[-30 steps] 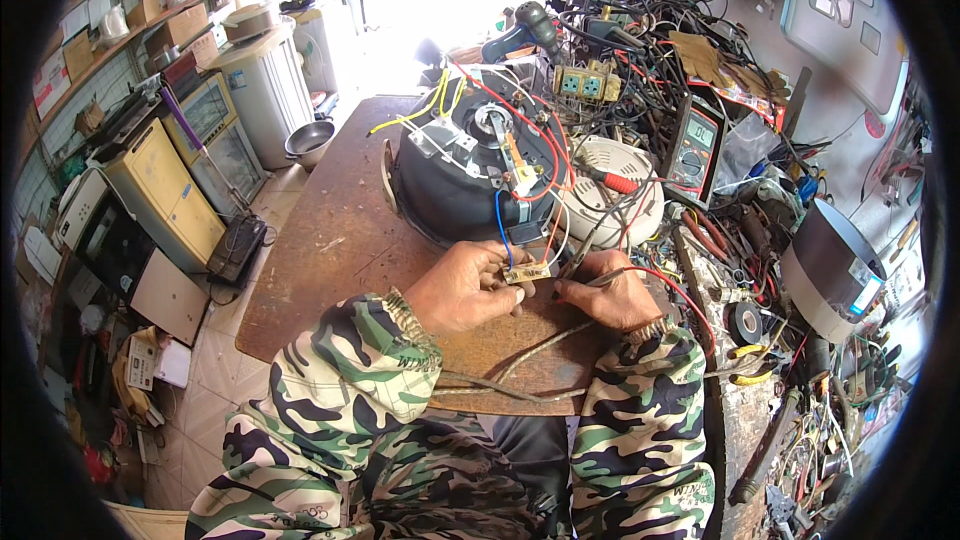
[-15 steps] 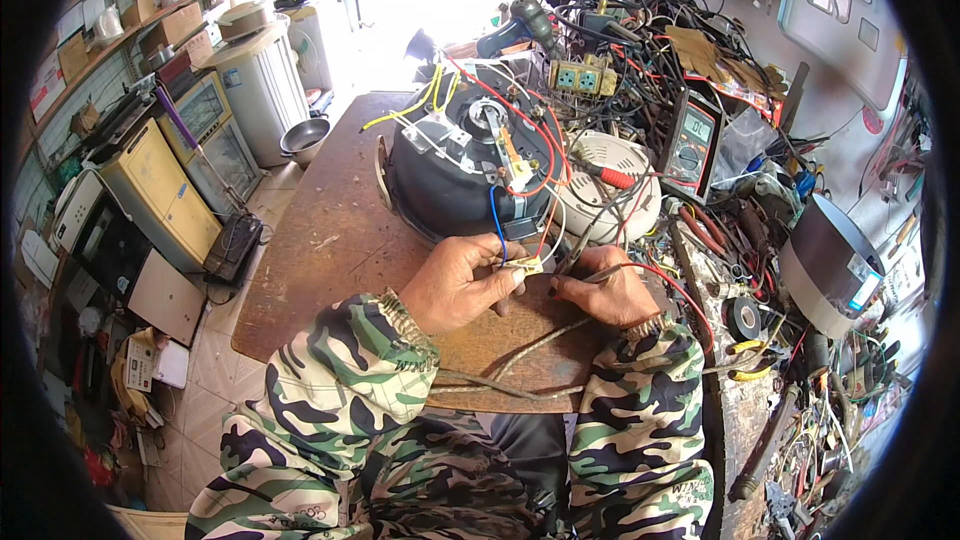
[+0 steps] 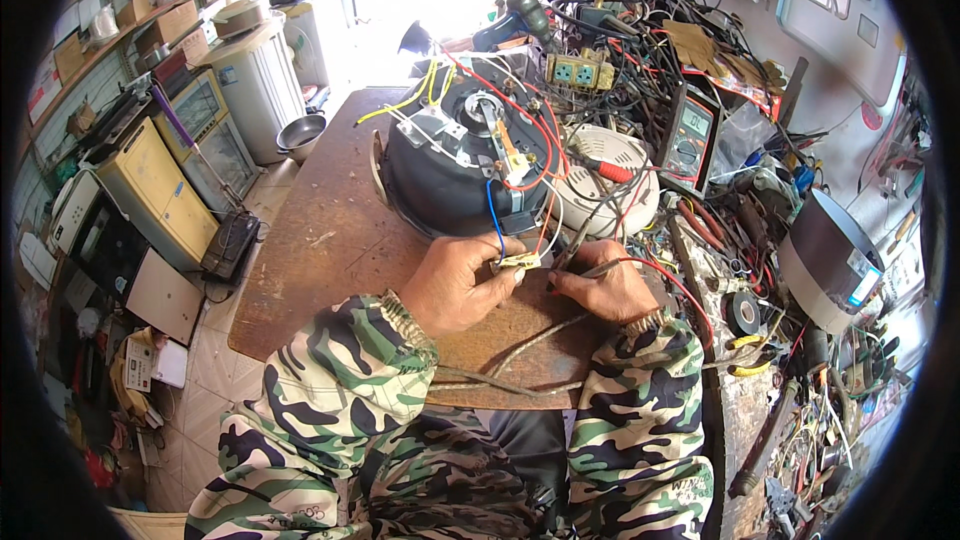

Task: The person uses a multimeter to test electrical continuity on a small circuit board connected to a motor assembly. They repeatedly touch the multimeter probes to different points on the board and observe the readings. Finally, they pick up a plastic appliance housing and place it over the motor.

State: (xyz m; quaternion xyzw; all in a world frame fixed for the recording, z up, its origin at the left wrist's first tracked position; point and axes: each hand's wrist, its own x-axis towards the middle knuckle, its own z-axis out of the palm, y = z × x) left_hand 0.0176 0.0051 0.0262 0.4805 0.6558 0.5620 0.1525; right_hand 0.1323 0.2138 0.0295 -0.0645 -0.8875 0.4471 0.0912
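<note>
My left hand point(image 3: 455, 285) pinches a small cream-coloured terminal piece point(image 3: 520, 261) between thumb and fingers. Blue, red and white wires run from it up to an upturned black cooker body point(image 3: 440, 175) with bare metal parts and loose yellow wires on its underside. Close beside it, my right hand point(image 3: 608, 285) is closed on a thin dark rod-like thing point(image 3: 590, 271); its exact kind is unclear. A red lead point(image 3: 680, 285) curves away from that hand to the right. The fingertips of both hands are a short gap apart above the wooden table point(image 3: 310, 265).
A grey cord point(image 3: 520, 350) crosses the table's near edge. Behind my right hand are a beige vented round cover point(image 3: 612, 180), a red probe handle point(image 3: 612, 171) and a multimeter point(image 3: 690, 140). Tangled cables and tools crowd the right, with black tape point(image 3: 742, 313) and a metal cylinder point(image 3: 830, 260).
The view has shifted very slightly. Both hands keep their grips in nearly the same place, and the terminal piece is tilted a little differently.
</note>
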